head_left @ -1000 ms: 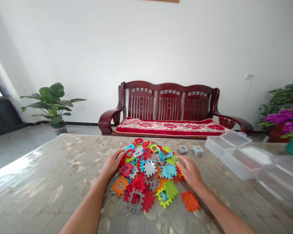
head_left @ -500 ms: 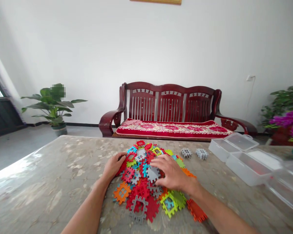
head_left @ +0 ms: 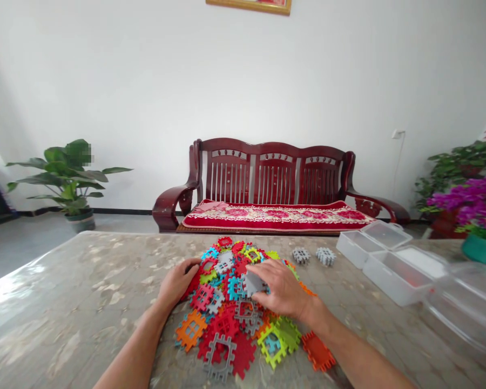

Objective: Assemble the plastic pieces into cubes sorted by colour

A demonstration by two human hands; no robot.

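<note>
While the right hand (head_left: 281, 289) pinches a grey tile (head_left: 253, 282) at the top of the heap, its fingers closed on the piece's edge, the left hand (head_left: 177, 282) lies flat against the nine o'clock side of the pile (head_left: 235, 302), fingers loosely spread and gripping nothing, just bracing the red tiles there. That grey tile sits near the middle of the pile and looks barely lifted off its neighbours, though I cannot tell if it is fully clear.

How far along? Judging by the layout, early. Two grey tiles (head_left: 312, 255) lie apart on the counter (head_left: 85, 292) at about one o'clock from the heap, well clear of it, set side by side. Everything else, red, orange, blue, lime, more grey, is a jumbled mass in front of the person. One orange tile (head_left: 318, 351) lies at the five o'clock edge, and a grey frame-shaped tile (head_left: 220, 356) at six o'clock.

Off at three o'clock the clear plastic boxes (head_left: 389, 265) stand open with their lids back; most show nothing inside, and the middle one has a reddish glint I cannot make out. So two greys set aside, a third in the fingers, and the bulk of the heap untouched.
</note>
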